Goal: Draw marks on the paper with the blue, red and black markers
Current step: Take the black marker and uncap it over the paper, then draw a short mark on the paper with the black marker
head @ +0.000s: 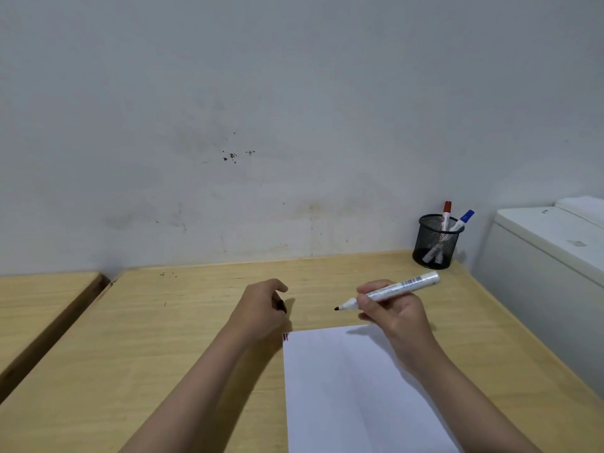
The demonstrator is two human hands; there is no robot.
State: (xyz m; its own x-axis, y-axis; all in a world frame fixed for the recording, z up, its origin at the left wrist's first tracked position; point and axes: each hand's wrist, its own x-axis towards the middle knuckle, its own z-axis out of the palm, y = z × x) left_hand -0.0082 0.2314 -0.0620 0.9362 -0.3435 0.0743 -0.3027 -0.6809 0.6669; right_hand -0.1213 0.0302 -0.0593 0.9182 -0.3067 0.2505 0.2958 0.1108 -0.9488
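A white sheet of paper (343, 387) lies on the wooden table (163, 338) in front of me, with small red and blue marks (286, 337) at its far left corner. My right hand (389, 310) holds the uncapped black marker (392, 290) above the paper's far edge, tip pointing left. My left hand (261, 305), just left of the paper's corner, is closed on the marker's black cap (282, 306). The red marker (446, 215) and the blue marker (462, 220) stand capped in a black mesh cup (436, 243) at the table's far right.
A grey-white wall (261, 125) rises right behind the table. A white cabinet or appliance (549, 263) stands against the table's right side. A second wooden table (39, 305) sits to the left across a narrow gap.
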